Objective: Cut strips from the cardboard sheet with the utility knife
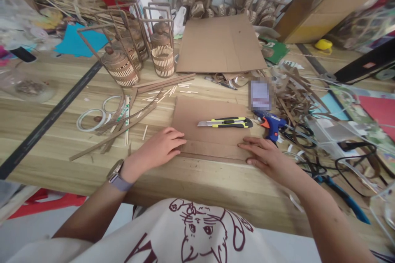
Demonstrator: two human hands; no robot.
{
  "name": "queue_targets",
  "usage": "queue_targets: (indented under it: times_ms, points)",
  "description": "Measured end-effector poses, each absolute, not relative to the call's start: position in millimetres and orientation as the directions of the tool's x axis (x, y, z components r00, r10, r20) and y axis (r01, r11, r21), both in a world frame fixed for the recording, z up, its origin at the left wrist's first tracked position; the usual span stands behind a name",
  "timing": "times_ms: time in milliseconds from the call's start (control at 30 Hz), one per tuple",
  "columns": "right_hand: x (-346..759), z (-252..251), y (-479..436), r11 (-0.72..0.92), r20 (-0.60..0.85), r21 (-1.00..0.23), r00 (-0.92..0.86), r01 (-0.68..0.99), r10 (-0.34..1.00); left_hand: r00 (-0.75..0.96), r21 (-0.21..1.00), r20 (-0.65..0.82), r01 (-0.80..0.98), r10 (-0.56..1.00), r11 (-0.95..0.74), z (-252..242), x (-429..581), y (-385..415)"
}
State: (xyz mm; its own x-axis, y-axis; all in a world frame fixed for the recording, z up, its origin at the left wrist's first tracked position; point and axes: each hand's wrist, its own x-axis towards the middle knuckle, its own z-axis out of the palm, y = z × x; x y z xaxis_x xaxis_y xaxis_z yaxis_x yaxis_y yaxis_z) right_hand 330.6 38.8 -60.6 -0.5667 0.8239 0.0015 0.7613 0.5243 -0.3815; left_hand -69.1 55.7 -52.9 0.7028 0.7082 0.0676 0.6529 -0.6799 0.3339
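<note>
A piece of brown cardboard [212, 111] lies flat on the wooden table in front of me, with a fold or cut line across its near part. On top of it rests a yellow and black utility knife [230, 122], blade out and pointing left. My left hand [162, 148] touches the cardboard's left edge with its fingers stretched out and apart. At the near right corner, my right hand [267, 156] lays its spread fingers on the cardboard. The knife is in neither hand.
Miniature wooden baskets [163, 61] with tall handles stand at the back left. A larger cardboard sheet [219, 45] lies behind. To the right are a blue glue gun [273, 125], brown strips, cables and pliers [345, 197]. Tape rolls [91, 120] and thin sticks lie left.
</note>
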Motion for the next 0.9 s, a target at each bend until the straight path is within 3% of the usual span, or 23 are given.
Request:
queue_targets:
  times_ms: [900]
  points:
    - [331, -52, 28, 0.485, -0.056, -0.389, -0.546, 0.783, 0.836, 0.720, 0.364, 0.066, 0.628, 0.691, -0.688, -62, -79, 49]
